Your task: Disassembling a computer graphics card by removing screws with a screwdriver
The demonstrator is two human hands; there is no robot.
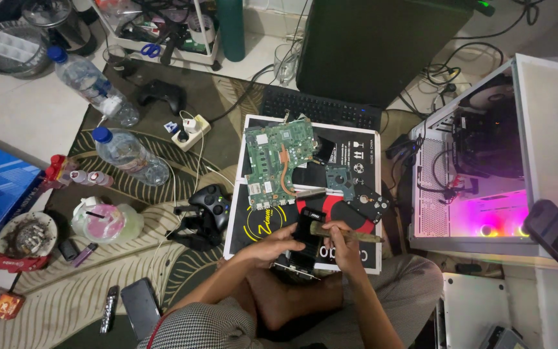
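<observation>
Both gripped: card in left hand, brush in right hand, cleaning underway, motherboard bare beyond.

Left hand grips a black card; right hand holds a brush on it, both over the box. Motherboard lies on the box; gamepad left of box; lit PC case right of it.

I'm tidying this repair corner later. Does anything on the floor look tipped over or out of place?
Yes: two clear water bottles lie on their sides on the rug, caps on, nothing spilled. A bare green circuit board rests on a flat box.
</observation>
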